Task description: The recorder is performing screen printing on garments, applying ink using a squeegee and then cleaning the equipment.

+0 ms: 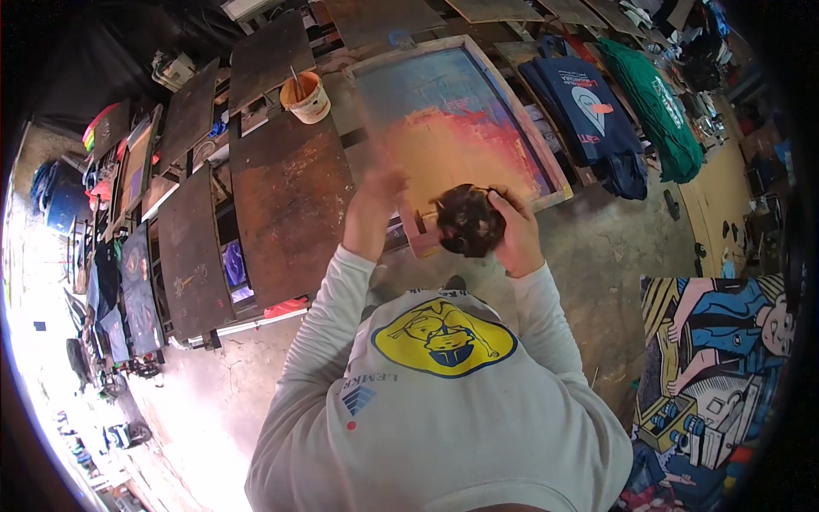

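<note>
My right hand [517, 224] grips a dark brown, blotchy, roundish object [469, 220] in front of my chest; its exact kind cannot be made out. To the left of it, my left hand [378, 203] is raised, its fingers smeared by motion, so what they do is unclear. Just beyond both hands lies a wood-framed printing screen [461, 128], its mesh stained blue, pink and orange. The dark object covers part of the screen's near edge.
A white paint bucket [305, 98] with a stick in it stands on dark boards [286, 196] at the left. Navy printed fabric [584, 111] and green printed fabric [653, 111] lie on boards at the right. A painted cartoon panel [712, 367] stands at lower right.
</note>
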Available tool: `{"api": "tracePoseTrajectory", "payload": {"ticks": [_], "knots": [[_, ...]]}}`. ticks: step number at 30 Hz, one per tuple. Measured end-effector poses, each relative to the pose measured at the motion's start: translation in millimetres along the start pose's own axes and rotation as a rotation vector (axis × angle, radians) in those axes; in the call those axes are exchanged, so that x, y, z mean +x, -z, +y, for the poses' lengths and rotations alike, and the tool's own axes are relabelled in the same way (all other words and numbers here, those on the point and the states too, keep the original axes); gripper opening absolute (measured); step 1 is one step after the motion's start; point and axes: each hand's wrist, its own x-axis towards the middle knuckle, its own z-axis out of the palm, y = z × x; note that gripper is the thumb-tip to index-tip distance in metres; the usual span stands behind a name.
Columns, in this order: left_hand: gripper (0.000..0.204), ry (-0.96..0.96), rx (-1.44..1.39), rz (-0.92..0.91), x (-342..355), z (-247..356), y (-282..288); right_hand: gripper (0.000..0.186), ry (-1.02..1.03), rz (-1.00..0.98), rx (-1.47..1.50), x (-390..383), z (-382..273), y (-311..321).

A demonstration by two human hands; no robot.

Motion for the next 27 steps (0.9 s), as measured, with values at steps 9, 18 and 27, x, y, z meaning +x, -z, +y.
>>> {"api": "tracePoseTrajectory", "payload": {"ticks": [9,18,27], "knots": [[0.060,0.222,-0.555,-0.069,-3,-26,4,0.034,-0.119,0.128,0.111,5,6,57],[0.025,0.224,-0.634,0.090,0,-40,18,0.033,-0.205,0.293,0.277,23,16,122],[0.031,-0.241,1.331,-0.169,-12,-99,20,0.034,-0.095,0.160,0.024,40,-13,88]]}}
